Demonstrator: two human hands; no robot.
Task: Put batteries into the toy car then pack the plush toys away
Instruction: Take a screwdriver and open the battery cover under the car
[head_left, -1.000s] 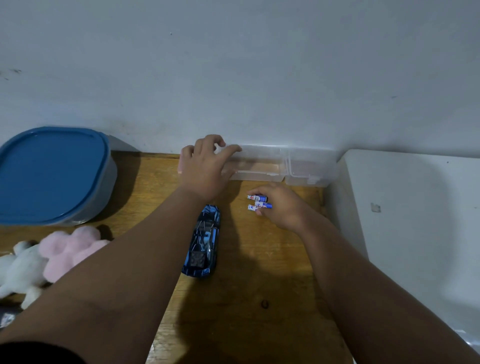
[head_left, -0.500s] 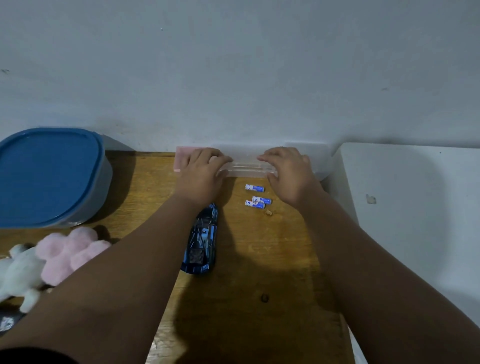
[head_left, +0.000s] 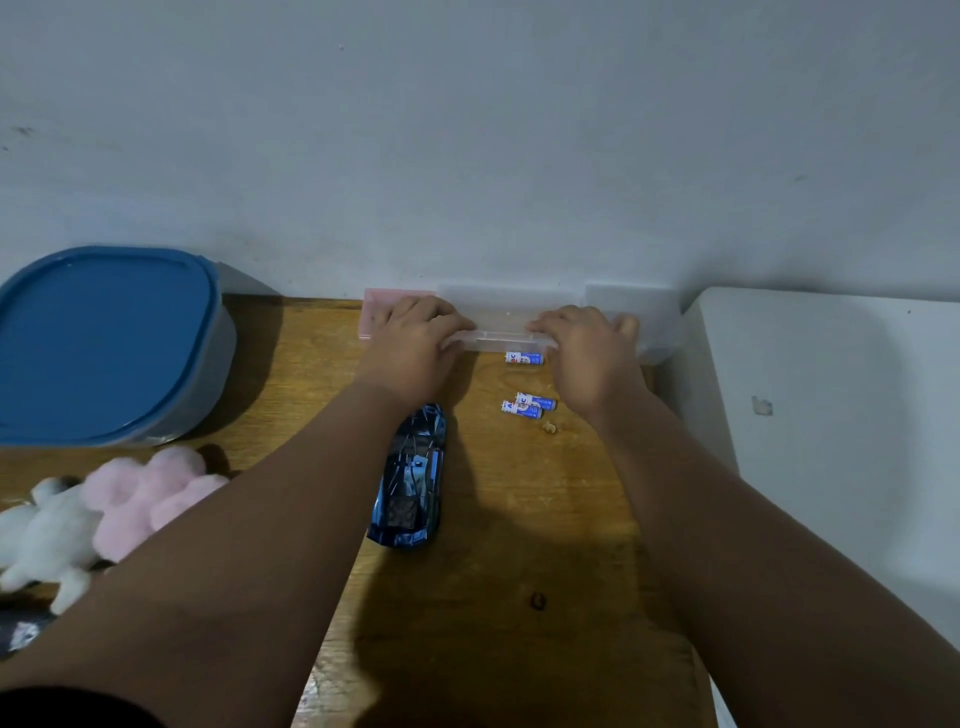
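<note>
A pale grey-blue wall (head_left: 467, 130) fills the upper half of my view. Below it runs the wooden desk (head_left: 519, 649), brown and grainy, with a dark knot (head_left: 537, 601) toward 6 o'clock. At 3 o'clock a white surface (head_left: 831, 415) butts against the desk's edge.

At 9 o'clock a large tub with a blue lid (head_left: 104, 343) stands on the desk by the wall. Toward 8 o'clock lie the pink plush toy (head_left: 150, 493) and, touching it, the white plush toy (head_left: 41, 535), both outside the tub.

The blue toy car (head_left: 413, 478) lies mid-desk, its long axis running from 12 to 6 o'clock, partly under my left forearm.

At 12 o'clock, against the wall, lies a long clear case (head_left: 509, 317). The left hand (head_left: 415, 338) has its grip on the case's left part, fingers curled over the front edge. The right hand (head_left: 587, 353) grips the right part the same way.

A lone battery (head_left: 524, 357) lies just in front of the case, between the hands. The battery pair (head_left: 521, 409) lies side by side a little nearer me, by the right wrist. A small pale crumb (head_left: 549, 427) lies just beside them at 5 o'clock.
</note>
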